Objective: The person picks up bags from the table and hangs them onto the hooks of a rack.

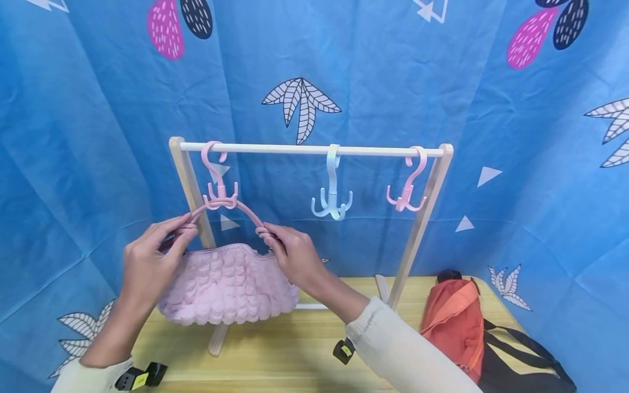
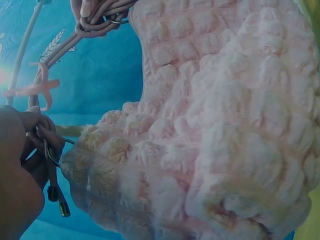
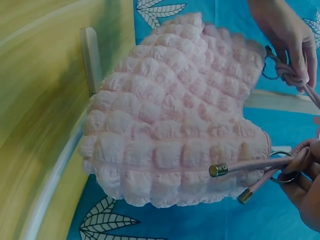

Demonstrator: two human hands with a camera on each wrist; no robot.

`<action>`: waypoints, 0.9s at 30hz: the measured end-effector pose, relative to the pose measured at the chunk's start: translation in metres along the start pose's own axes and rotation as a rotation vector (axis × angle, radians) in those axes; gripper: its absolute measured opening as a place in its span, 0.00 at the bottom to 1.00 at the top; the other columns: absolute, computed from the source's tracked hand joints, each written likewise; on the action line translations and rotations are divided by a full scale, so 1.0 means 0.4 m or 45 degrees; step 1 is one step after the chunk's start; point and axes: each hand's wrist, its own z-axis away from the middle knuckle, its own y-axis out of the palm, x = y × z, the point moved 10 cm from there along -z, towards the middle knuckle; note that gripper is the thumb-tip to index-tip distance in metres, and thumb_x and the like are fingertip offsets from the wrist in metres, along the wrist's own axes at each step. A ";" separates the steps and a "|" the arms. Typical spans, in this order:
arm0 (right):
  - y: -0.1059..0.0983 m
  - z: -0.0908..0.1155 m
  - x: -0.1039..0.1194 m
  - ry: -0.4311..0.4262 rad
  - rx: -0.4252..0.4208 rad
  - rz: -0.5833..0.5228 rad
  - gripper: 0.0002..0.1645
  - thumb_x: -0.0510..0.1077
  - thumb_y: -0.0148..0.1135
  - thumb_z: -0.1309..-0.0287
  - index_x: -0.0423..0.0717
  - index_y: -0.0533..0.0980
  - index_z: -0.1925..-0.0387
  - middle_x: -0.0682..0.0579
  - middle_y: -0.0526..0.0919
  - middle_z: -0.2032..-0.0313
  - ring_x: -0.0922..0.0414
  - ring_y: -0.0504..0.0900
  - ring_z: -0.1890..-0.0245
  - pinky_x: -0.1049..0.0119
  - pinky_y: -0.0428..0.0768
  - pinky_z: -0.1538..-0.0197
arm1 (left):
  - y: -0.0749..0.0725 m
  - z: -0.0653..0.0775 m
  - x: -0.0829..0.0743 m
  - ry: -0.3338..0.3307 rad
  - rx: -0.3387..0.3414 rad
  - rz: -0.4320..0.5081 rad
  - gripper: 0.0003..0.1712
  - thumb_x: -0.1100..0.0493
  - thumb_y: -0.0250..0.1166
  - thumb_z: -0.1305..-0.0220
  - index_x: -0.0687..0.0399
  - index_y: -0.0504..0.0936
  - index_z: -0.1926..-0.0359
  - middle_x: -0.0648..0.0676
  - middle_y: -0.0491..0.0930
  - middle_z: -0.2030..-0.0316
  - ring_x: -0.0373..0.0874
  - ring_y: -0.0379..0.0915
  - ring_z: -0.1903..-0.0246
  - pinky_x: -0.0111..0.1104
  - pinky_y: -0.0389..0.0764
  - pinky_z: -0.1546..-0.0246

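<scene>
Handbag [image 1: 228, 286], pink and puffed, was held left of centre in the head view, below a white rail [image 1: 275, 148]. Its cord strap [image 1: 251, 213] crossed the lower prongs of a pink hook [image 1: 221, 192]. The left hand [image 1: 152, 259] pinched the strap's left end between thumb and fingers; the right hand [image 1: 300, 255] likewise pinched the opposite end (metal-tipped tails [image 3: 242, 167] hung there, lower right of the right-wrist view). A blue hook [image 1: 332, 185] hung at centre, and a red bag [image 1: 454, 322] lay at lower right.

bag [image 1: 231, 284]: matt cloth (quite bumpy) | cord tips [image 3: 218, 170]: glossy metal | hooks [image 1: 332, 201]: smooth plastic
</scene>
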 end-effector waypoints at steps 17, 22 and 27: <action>-0.019 0.039 -0.010 0.018 -0.054 -0.079 0.20 0.42 0.62 0.28 0.42 0.81 0.38 0.46 0.89 0.46 0.54 0.90 0.48 0.77 0.85 0.58 | 0.000 0.028 0.016 0.032 0.008 0.048 0.28 0.75 0.73 0.43 0.56 0.86 0.41 0.67 0.87 0.48 0.14 0.74 0.44 0.09 0.73 0.45; -0.024 0.046 -0.007 0.011 -0.059 -0.088 0.20 0.41 0.62 0.28 0.40 0.80 0.38 0.45 0.89 0.46 0.54 0.90 0.47 0.75 0.86 0.56 | -0.006 0.034 0.014 0.062 -0.036 0.053 0.32 0.78 0.75 0.48 0.57 0.86 0.41 0.67 0.88 0.49 0.14 0.75 0.45 0.09 0.73 0.47; -0.024 0.059 -0.014 0.037 -0.047 -0.088 0.20 0.39 0.62 0.28 0.39 0.80 0.38 0.44 0.88 0.43 0.52 0.88 0.43 0.68 0.87 0.45 | -0.011 0.041 0.015 0.091 -0.086 0.039 0.32 0.80 0.76 0.53 0.61 0.87 0.44 0.68 0.88 0.51 0.14 0.75 0.45 0.08 0.72 0.45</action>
